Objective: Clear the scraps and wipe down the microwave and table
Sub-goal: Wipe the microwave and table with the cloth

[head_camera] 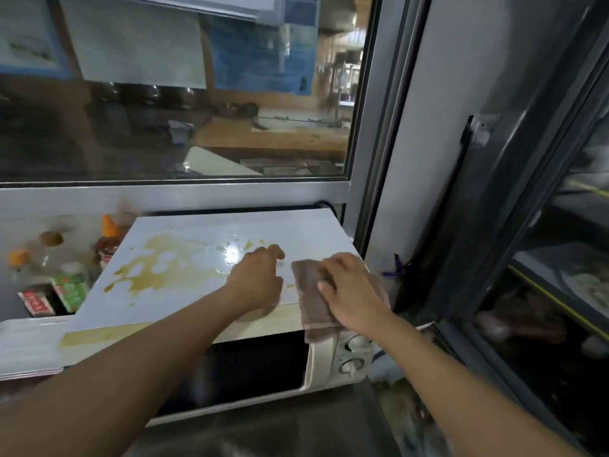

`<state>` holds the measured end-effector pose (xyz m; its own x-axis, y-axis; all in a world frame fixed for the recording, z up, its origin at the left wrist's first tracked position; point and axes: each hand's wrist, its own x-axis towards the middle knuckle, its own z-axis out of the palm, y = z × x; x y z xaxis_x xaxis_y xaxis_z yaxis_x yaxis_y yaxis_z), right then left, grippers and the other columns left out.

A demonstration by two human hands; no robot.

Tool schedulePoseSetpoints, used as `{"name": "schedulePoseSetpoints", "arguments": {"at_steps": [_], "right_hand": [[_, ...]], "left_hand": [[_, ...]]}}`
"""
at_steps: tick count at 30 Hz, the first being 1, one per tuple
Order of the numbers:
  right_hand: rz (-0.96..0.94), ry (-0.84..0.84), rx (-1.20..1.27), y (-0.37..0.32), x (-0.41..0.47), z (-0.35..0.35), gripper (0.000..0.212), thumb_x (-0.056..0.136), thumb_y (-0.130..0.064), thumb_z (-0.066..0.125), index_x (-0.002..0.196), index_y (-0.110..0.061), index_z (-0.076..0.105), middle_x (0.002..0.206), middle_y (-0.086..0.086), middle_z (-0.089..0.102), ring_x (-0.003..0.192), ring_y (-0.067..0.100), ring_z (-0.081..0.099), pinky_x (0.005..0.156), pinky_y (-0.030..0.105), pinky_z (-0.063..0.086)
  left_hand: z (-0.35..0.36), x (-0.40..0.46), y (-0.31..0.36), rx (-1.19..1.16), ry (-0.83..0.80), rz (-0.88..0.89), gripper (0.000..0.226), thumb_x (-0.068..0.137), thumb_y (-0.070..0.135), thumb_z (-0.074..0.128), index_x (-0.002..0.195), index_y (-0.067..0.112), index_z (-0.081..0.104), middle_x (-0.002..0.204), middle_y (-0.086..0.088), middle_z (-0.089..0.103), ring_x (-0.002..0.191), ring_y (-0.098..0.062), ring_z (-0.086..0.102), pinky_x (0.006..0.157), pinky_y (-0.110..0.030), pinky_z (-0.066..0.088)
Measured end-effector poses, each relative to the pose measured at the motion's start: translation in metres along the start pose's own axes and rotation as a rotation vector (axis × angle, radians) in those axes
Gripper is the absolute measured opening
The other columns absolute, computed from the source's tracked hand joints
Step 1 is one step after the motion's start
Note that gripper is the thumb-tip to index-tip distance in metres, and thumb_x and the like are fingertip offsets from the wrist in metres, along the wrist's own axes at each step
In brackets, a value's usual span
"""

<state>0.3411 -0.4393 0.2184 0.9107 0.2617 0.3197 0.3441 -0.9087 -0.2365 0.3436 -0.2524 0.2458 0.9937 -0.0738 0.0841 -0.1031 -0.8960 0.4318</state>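
A white microwave (323, 361) stands below the window, its flat top (197, 225) smeared with a wide yellow-brown spill (158, 262) on the left and a few wet drops near the middle. My right hand (352, 291) lies flat on a brown cloth (309, 301) at the top's right front edge, and the cloth hangs over the microwave's front. My left hand (260, 278) rests on the top just left of the cloth, fingers curled under; whether it pinches a scrap I cannot tell.
Left of the microwave stand blurred sauce bottles (108, 239), a green carton (71, 290) and a red box (36, 301). A stack of white trays (26, 351) sits at the front left. A dark glass-door cabinet (543, 258) stands close on the right; a window frame (171, 192) runs behind.
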Motion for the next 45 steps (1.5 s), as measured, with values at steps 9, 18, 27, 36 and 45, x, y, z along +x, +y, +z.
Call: {"name": "schedulePoseSetpoints", "arguments": {"at_steps": [9,18,27,36,45], "right_hand": [[-0.041,-0.209,-0.120,0.029,0.042,0.016,0.049,0.097,-0.051,0.021,0.143,-0.036,0.025,0.157,-0.007,0.019,0.145,0.015,0.012,0.118,0.044,-0.006],[-0.363,-0.230,-0.110,-0.030,0.029,0.029,0.060,0.089,-0.058,0.007,0.144,-0.036,0.014,0.158,-0.008,0.011,0.146,0.017,0.005,0.117,0.046,0.000],[-0.287,-0.328,-0.107,0.013,0.094,0.034,0.053,0.096,-0.055,0.017,0.147,-0.039,0.013,0.159,-0.013,0.005,0.146,0.011,0.002,0.119,0.044,-0.004],[-0.283,-0.295,-0.111,-0.019,0.154,0.061,0.052,0.096,-0.049,0.022,0.145,-0.032,0.022,0.158,-0.006,0.013,0.145,0.018,0.010,0.116,0.048,-0.001],[-0.686,-0.350,-0.032,-0.042,0.124,0.064,0.063,0.087,-0.065,0.012,0.146,-0.044,0.013,0.157,-0.017,0.011,0.145,0.008,0.008,0.119,0.043,0.003]], "left_hand": [[-0.002,0.001,-0.026,0.256,0.017,-0.031,0.022,0.089,0.016,0.042,0.104,0.021,0.056,0.105,0.008,0.056,0.105,-0.021,0.054,0.090,-0.036,0.038],[-0.010,-0.006,-0.042,0.026,0.142,-0.068,0.032,0.093,0.011,0.046,0.123,0.017,0.056,0.127,-0.002,0.059,0.113,-0.025,0.055,0.090,-0.031,0.043],[-0.011,0.017,-0.045,0.118,0.130,-0.156,0.037,0.084,0.007,0.046,0.117,0.017,0.061,0.118,-0.003,0.062,0.111,-0.026,0.053,0.093,-0.039,0.045],[-0.024,0.019,-0.057,0.017,0.235,-0.193,0.033,0.087,0.004,0.050,0.118,0.014,0.057,0.121,-0.004,0.061,0.112,-0.023,0.056,0.083,-0.023,0.040],[-0.043,0.022,-0.081,0.111,0.136,-0.246,0.031,0.091,0.014,0.050,0.122,0.015,0.049,0.121,-0.009,0.060,0.110,-0.030,0.055,0.085,-0.033,0.042]]}}
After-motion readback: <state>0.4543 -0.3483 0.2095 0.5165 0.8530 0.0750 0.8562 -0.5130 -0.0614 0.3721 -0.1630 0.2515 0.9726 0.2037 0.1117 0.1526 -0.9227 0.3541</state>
